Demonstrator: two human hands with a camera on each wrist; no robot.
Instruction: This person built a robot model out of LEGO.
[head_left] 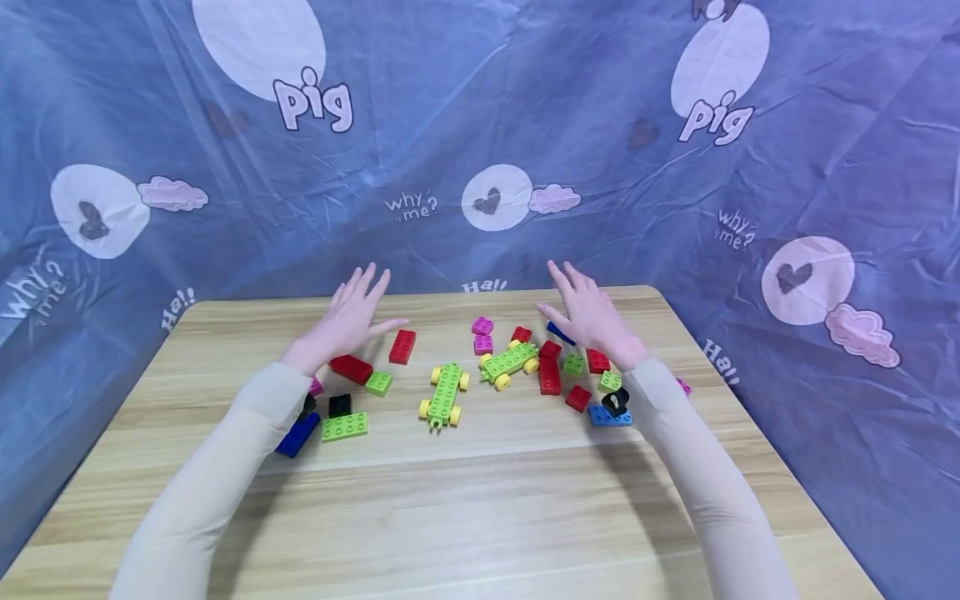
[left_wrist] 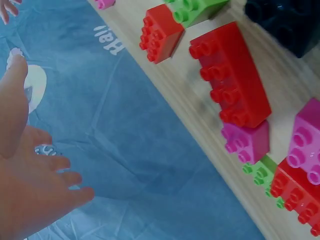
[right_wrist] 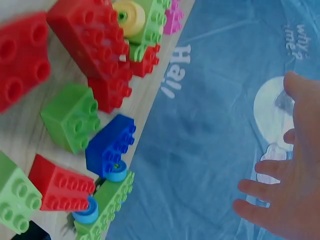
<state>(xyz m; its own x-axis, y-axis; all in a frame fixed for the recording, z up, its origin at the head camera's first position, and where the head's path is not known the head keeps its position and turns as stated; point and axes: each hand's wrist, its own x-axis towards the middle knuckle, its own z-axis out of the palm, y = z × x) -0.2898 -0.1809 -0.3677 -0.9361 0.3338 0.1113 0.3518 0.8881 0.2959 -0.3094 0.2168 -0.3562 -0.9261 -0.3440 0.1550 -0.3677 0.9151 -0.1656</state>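
Observation:
My left hand (head_left: 347, 321) is held above the left cluster of toy bricks, fingers spread and nothing in it. Below it lie a long red brick (left_wrist: 232, 77), a pink brick (left_wrist: 247, 140) and a black brick (head_left: 340, 406). Over the right cluster, my right hand (head_left: 591, 315) also has its fingers stretched out and holds nothing. Under it are a dark blue brick (right_wrist: 111, 145), a red brick (right_wrist: 62, 185) and a green brick (right_wrist: 72, 117). Two green wheeled bases with yellow wheels, one upright to me (head_left: 445, 396) and one slanted (head_left: 510, 362), sit between the hands.
Two pink bricks (head_left: 483, 343) lie near the back middle of the wooden table (head_left: 465, 517). A light blue brick (head_left: 609, 416) is by the right forearm, and a flat green brick (head_left: 345, 427) is near the left one. A blue printed cloth (head_left: 420, 125) hangs behind the table.

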